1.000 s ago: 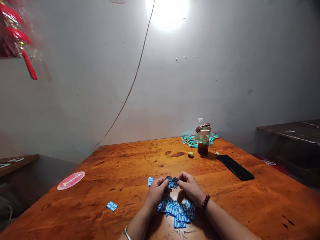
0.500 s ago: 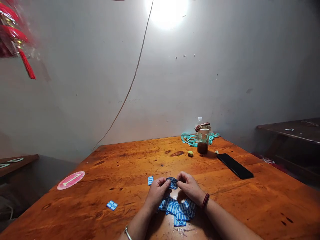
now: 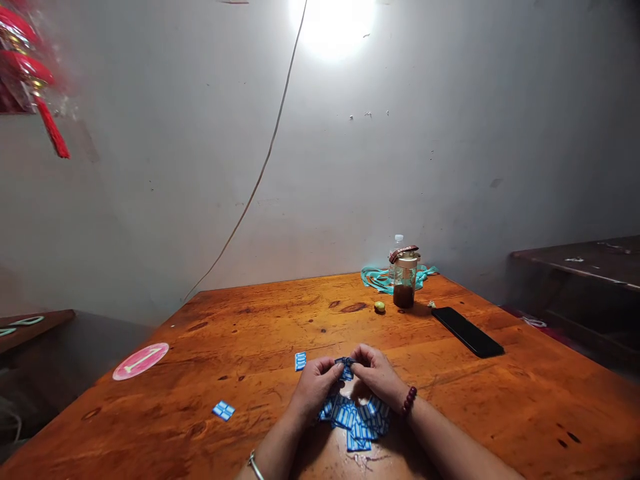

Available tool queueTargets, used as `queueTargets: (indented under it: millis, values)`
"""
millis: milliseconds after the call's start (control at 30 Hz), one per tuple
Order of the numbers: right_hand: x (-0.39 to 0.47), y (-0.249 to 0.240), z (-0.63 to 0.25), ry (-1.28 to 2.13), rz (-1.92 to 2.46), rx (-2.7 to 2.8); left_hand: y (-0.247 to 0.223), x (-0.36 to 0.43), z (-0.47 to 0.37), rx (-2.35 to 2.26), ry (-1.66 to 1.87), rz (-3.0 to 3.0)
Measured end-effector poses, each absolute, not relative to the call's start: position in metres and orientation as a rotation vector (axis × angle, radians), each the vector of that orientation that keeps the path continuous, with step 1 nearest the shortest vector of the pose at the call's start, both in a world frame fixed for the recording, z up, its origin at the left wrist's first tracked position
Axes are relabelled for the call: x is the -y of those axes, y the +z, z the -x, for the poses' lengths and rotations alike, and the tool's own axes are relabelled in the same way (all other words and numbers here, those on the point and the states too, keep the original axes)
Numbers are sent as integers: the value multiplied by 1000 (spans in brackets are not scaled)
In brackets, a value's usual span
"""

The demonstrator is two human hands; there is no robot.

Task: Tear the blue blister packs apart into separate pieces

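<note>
Between my fingertips is a small blue-and-white striped piece (image 3: 346,372), dark in shadow and partly covered by my thumbs. My left hand (image 3: 316,385) pinches its left side, and my right hand (image 3: 376,375) pinches its right side. Below both hands, near the front of the table, lies a loose pile of similar blue-and-white striped pieces (image 3: 357,423). A single striped piece (image 3: 300,361) rests just beyond my left hand. Farther left lies another blue-and-white piece (image 3: 223,410).
A black phone (image 3: 467,331) lies at the right. Behind it stand a jar with dark contents (image 3: 404,287), a clear bottle (image 3: 399,239) and a teal strap (image 3: 375,280). A small yellow-green object (image 3: 380,307) sits nearby. A pink round sticker (image 3: 141,361) marks the wooden table's (image 3: 270,320) left side.
My hands have come slightly closer together, and the striped piece between them looks more bunched or folded. The pile and the other objects have stayed put.
</note>
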State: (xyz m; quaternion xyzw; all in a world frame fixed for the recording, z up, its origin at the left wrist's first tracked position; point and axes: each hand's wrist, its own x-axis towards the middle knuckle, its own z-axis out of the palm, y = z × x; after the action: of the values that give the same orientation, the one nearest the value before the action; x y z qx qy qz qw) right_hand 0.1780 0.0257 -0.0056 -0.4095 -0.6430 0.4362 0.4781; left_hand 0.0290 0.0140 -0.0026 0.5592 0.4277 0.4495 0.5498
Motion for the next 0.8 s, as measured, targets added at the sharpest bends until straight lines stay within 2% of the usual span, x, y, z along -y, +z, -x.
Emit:
queueTargets:
  millis: [200,600,800]
  values:
    - [-25,-2,-180,1064,1027,1590,1,-13,-28,-1023,1024,-1415]
    - [-22,2,-183,700,1046,1780,2,-13,-25,-900,934,-1338]
    - [-18,4,-182,679,1025,1802,4,-12,-26,-943,929,-1417]
